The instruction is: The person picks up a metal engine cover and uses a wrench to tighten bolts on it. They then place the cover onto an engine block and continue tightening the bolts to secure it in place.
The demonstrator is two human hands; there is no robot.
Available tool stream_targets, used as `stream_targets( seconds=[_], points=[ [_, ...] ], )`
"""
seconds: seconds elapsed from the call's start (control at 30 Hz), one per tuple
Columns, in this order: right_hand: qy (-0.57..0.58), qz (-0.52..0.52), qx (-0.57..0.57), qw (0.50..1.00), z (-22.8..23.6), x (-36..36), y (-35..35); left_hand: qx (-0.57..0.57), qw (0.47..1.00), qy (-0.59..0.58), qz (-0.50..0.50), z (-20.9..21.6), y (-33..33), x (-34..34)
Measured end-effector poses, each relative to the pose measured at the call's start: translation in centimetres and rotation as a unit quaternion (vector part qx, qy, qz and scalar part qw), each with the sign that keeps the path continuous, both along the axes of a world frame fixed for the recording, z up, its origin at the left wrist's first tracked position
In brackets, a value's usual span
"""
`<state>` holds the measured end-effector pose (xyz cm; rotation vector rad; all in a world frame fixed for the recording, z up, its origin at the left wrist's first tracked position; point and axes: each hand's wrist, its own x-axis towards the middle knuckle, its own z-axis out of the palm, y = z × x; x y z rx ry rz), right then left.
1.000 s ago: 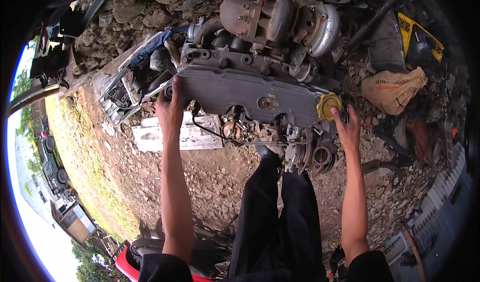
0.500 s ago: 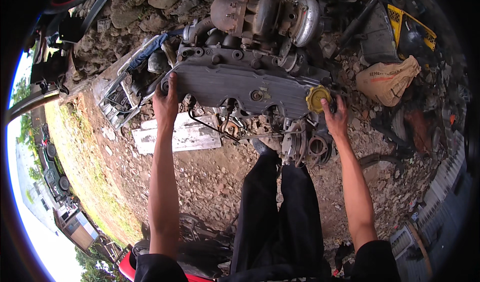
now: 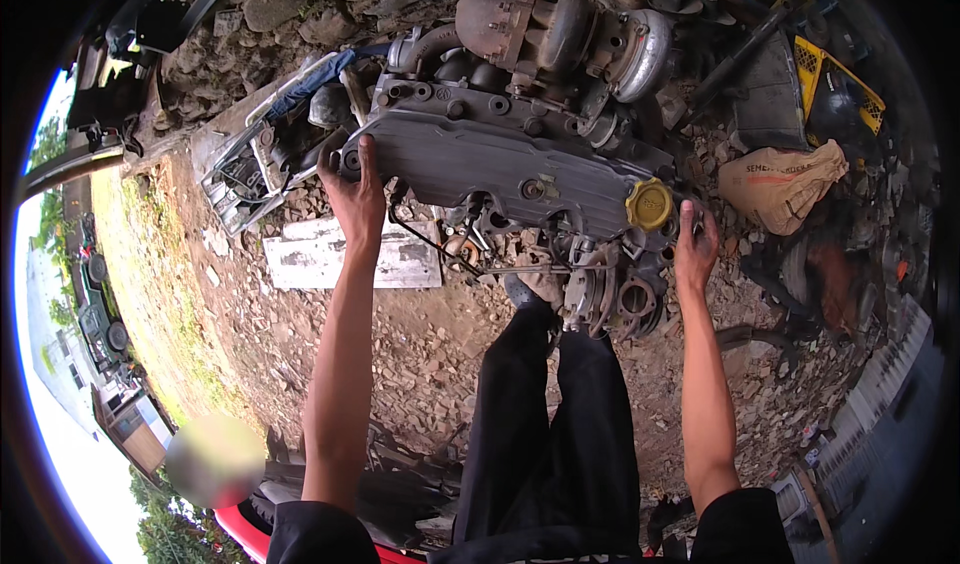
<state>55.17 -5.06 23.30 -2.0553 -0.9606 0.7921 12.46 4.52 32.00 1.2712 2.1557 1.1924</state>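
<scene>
Hands grip a grimy engine (image 3: 510,164) lying on stony ground (image 3: 420,344), seen from the head camera looking straight down. The left hand (image 3: 355,199) lies flat on the near left corner of the grey ribbed cover, fingers spread and pointing away from the person, thumb hooked toward the cover's end. The right hand (image 3: 693,249) is pressed against the engine's right end, just beside and below the yellow cap (image 3: 649,204); its fingers curl round a part there, though what exactly they close on is too dark to make out. The engine sits just ahead of the person's dark trousers (image 3: 550,414), one shoe (image 3: 535,286) tucked against its underside near the pulleys (image 3: 620,299).

Compared with the earlier pictures, both hands sit on much the same spots, while the engine has shifted slightly in the picture; the right hand has slid from beneath the cap to its outer side.

A pale board (image 3: 350,254) lies on the ground at the engine's near left edge, touching nothing that can be clearly told. Off the engine's right end, well apart, lies a tan sack (image 3: 780,184), with a yellow crate (image 3: 835,79) beyond it. The rusty turbo (image 3: 560,24) crowns the engine's far edge. The engine's underside is hidden, and a loose black cable (image 3: 430,239) hangs below the cover.
</scene>
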Motion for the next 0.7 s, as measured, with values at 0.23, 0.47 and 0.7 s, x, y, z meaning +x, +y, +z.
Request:
stream_targets(
  seconds=[0.23, 0.47, 0.7],
  points=[
    [0.179, -0.065, 0.02, 0.982, 6.7, -2.1, 0.5, 0.035, 0.997, 0.056, 0.05, -0.5, -2.7, 3.5],
    [0.447, 0.181, -0.066, 0.873, 9.2, -7.1, 3.7, 0.051, 0.909, 0.305, -0.281, -2.4, -5.6, 7.7],
    [0.393, 0.176, -0.048, 0.901, 8.7, -9.5, 6.2, -0.038, 0.873, 0.348, -0.341, -3.2, -4.6, 7.4]
  ],
)
